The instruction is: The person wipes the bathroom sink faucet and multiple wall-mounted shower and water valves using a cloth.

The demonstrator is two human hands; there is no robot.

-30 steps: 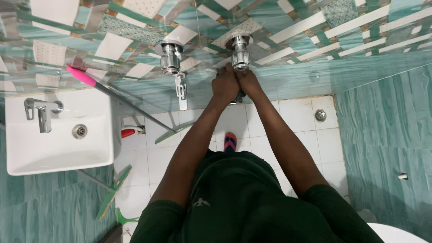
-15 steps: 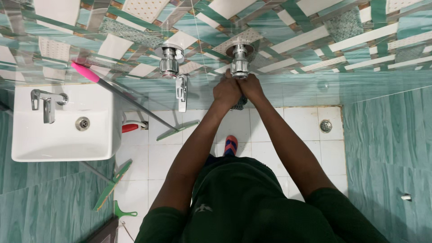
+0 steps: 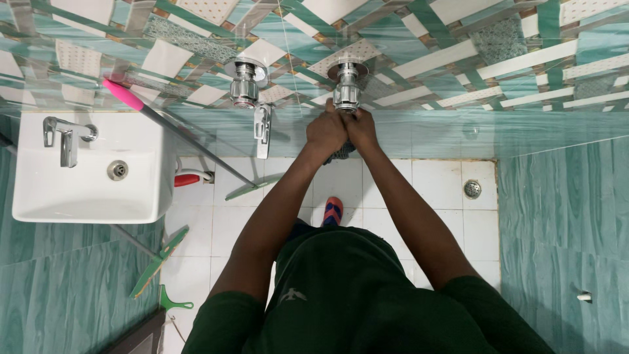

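Left hand (image 3: 325,131) and right hand (image 3: 360,128) pressed together just under the right-hand tap (image 3: 346,85), a stubby ribbed chrome fitting on a round shiny plate, set in the glossy wall tiles (image 3: 458,59) of teal, white and grey strips. Fingers of both hands curled in tight around a dark, coarse-looking scrub pad (image 3: 341,152); only its lower edge visible below the knuckles, so exact grip on it hard to tell. Fingertips touching the base of the tap. Just beside, to the left, a second chrome tap (image 3: 246,85) with a long flat spout (image 3: 263,131) hanging down. Leaning against the wall, a thin metal pole with a pink grip (image 3: 122,96), ending in a flat green wiper blade (image 3: 252,187) on the white square floor tiles (image 3: 432,190). Further left, a smooth white rectangular basin (image 3: 85,190) with a boxy chrome faucet (image 3: 65,137). Round metal floor drain (image 3: 472,189) well apart on the right. Red and blue sandal (image 3: 333,210) below the hands.
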